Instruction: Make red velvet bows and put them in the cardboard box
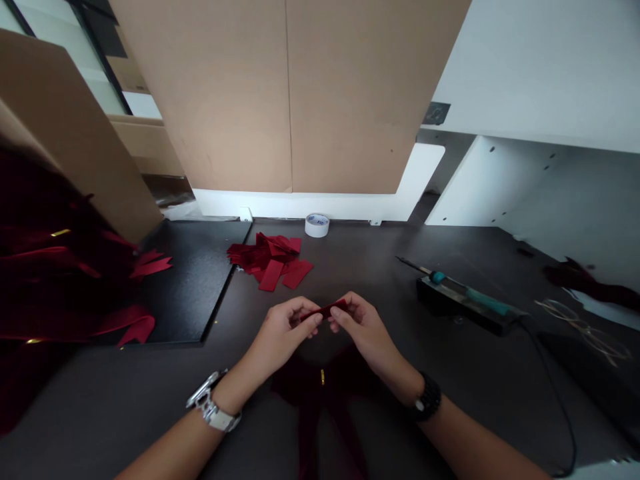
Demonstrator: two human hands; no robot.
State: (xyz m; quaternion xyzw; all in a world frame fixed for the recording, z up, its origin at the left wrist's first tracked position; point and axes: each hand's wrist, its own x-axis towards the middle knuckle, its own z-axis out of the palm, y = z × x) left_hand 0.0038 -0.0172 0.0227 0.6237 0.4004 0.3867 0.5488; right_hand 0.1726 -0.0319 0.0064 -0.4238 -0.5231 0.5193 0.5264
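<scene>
Between my two hands a short red fabric strip is held above the dark table. My left hand pinches its left end between thumb and fingers. The right end is pinched by my right hand. Below them, closer to me, lies a dark red velvet bow with a small gold piece at its middle and two tails hanging toward me. Beyond my hands is a pile of cut red strips.
A tape roll stands by the cardboard panel. To the right, a soldering-type tool rests on a black holder with a cable. Dark red bows are heaped at left, beside a black board. Glasses lie far right.
</scene>
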